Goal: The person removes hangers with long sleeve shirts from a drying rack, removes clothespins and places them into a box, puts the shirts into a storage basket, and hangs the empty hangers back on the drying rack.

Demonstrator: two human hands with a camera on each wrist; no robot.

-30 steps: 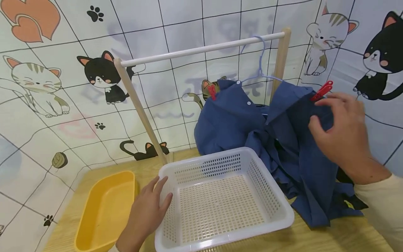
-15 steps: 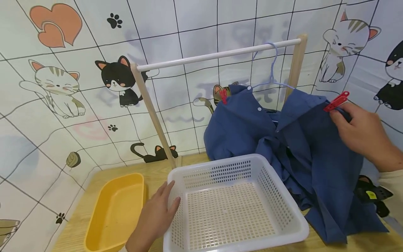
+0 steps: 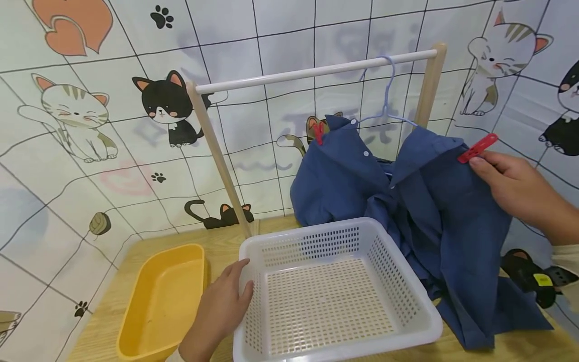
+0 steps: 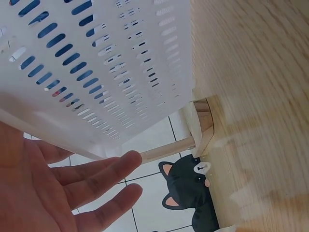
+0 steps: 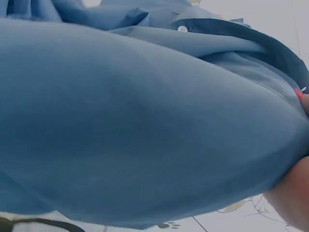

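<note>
A dark blue shirt (image 3: 334, 176) with white buttons hangs from a light purple hanger (image 3: 386, 95). One red clothespin (image 3: 318, 133) sits at its left shoulder, another red clothespin (image 3: 477, 148) at its right shoulder. My right hand (image 3: 520, 186) pinches the shirt cloth just beside that right clothespin, thumb in front; the fingers behind the cloth are hidden. In the right wrist view the shirt (image 5: 145, 121) fills most of the picture. My left hand (image 3: 223, 296) rests at the left rim of a white perforated basket (image 3: 336, 349). The left wrist view shows its fingers (image 4: 104, 181) loosely extended outside the basket wall.
The hanger hooks over a white rod (image 3: 316, 71) on a wooden stand (image 3: 221, 161). A yellow tray (image 3: 128, 314) lies left of the basket on the wood-look table (image 3: 101, 296). Behind is a wall covering with cat drawings (image 3: 167, 108). A black strap (image 3: 526, 276) shows below my right hand.
My right hand came from beside the right clothespin to the shirt shoulder and took hold of the cloth, drawing it outward. My left hand stays at the basket rim. The head view shifted slightly.
</note>
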